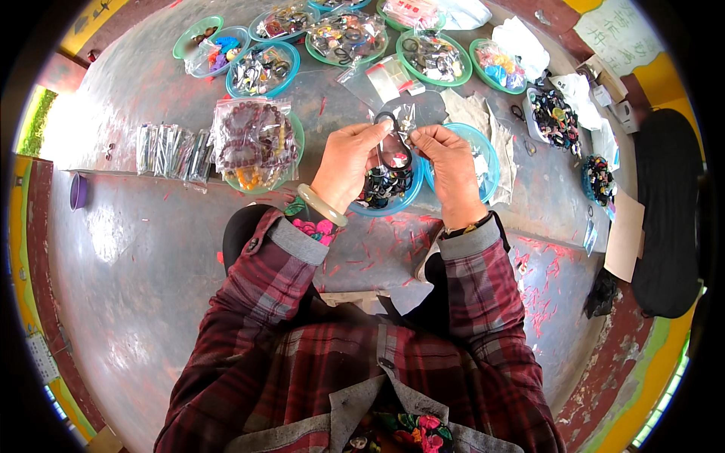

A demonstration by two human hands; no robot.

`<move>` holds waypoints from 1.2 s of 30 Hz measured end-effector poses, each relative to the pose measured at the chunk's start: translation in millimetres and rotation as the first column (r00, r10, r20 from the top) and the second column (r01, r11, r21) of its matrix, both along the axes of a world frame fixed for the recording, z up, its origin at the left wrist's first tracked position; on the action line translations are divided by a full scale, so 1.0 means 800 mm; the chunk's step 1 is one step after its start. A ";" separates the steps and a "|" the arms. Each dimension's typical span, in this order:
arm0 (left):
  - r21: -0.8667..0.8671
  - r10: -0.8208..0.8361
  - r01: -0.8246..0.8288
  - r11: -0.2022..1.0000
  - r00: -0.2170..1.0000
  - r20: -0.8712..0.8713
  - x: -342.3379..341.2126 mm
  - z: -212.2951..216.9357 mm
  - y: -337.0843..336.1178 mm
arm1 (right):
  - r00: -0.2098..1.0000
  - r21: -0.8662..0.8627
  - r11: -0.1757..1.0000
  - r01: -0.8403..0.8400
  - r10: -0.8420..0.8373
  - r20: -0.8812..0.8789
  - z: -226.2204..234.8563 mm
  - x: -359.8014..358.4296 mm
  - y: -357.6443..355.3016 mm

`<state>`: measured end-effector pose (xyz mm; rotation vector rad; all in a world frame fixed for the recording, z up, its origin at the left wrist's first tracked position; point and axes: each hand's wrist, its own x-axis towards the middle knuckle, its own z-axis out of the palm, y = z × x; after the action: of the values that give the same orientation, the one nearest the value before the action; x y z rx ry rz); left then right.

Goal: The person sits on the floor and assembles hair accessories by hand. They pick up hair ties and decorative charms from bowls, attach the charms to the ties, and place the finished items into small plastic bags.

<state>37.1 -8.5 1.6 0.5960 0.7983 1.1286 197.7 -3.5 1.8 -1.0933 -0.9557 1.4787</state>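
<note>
A black elastic hair tie [382,143] forms an upright loop between my two hands. My left hand [343,166] is closed, with thumb and fingertips pinching the loop near its top. On the loop's other side, my right hand [453,167] is closed too, its thumb and finger pressed together on something small that I cannot make out. Just below them stands a blue basket [414,198] of black hair ties with small coloured pieces. Another blue basket [495,170], holding light-coloured bits, sits beneath my right hand and is partly hidden by it.
Green basket [298,155] with bagged brown beads and a row of thin plastic packets [175,153] lie left. Several filled baskets line the far side. At right are a white tub [535,124] of hair ties and a cardboard piece [625,235]. A step edge crosses in front.
</note>
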 end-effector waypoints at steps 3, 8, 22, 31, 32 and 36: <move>-0.009 -0.002 0.003 1.000 1.000 0.018 0.002 0.000 0.000 | 0.999 0.046 0.998 0.043 -0.043 0.009 0.002 0.000 0.000; -0.010 0.046 -0.046 0.999 0.998 0.034 -0.002 -0.007 0.002 | 0.990 -0.014 0.989 0.144 -0.144 0.011 0.000 0.004 0.003; -0.039 0.086 -0.083 0.996 0.994 0.069 -0.003 -0.007 0.006 | 0.997 0.006 0.998 0.070 -0.070 0.010 -0.006 0.005 0.003; 0.030 0.153 -0.158 0.987 0.982 0.112 -0.003 -0.014 0.005 | 0.990 -0.157 0.985 -0.072 0.052 -0.129 -0.010 -0.005 -0.001; 0.050 0.158 -0.164 0.985 0.981 0.109 -0.001 -0.011 0.003 | 0.984 -0.153 0.986 -0.072 0.045 -0.172 -0.012 -0.007 -0.001; 0.084 0.095 -0.106 0.991 0.986 0.134 -0.005 -0.002 0.005 | 0.979 -0.151 0.987 -0.057 0.026 -0.201 -0.005 -0.009 -0.003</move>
<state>32.8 -4.4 0.2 0.5562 0.6739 1.2883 190.7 -6.3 -2.2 -1.0188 -0.7368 1.6850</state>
